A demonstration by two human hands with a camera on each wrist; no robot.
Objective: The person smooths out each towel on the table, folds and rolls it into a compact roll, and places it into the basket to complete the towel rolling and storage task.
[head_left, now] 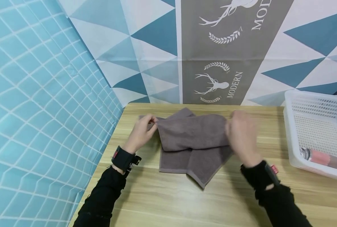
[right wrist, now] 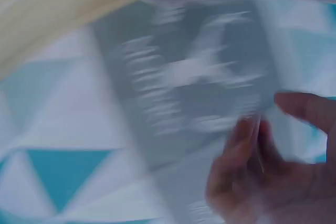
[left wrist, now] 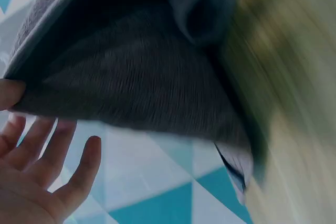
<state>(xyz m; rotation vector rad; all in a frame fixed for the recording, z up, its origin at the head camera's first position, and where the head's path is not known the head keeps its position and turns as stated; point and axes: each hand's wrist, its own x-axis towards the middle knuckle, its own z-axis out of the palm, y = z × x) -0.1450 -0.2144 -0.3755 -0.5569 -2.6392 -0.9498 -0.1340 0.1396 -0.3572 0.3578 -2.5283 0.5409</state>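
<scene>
So, nearest are two black sleeves (head_left: 100,201), then a dark band (head_left: 123,158) on each wrist. Beyond them the towel (head_left: 192,134), grey-brown, lies mid-table, one corner pointing toward the person and its upper layer raised and folded over. The left hand (head_left: 141,132) pinches the towel's edge at the left, thumb above, fingers below. The right hand (head_left: 242,137), blurred, is at the towel's right end; its wrist view shows the thumb parted from loosely bent fingers, nothing between them. To the right, on the table (head_left: 168,205), stands a white basket (head_left: 292,132) with a pink-and-grey bundle (head_left: 324,157) inside. A blue checked cloth (head_left: 38,110) hangs at the left; farthest back is a triangle-patterned backdrop (head_left: 151,47) with a grey deer panel (head_left: 191,47).
</scene>
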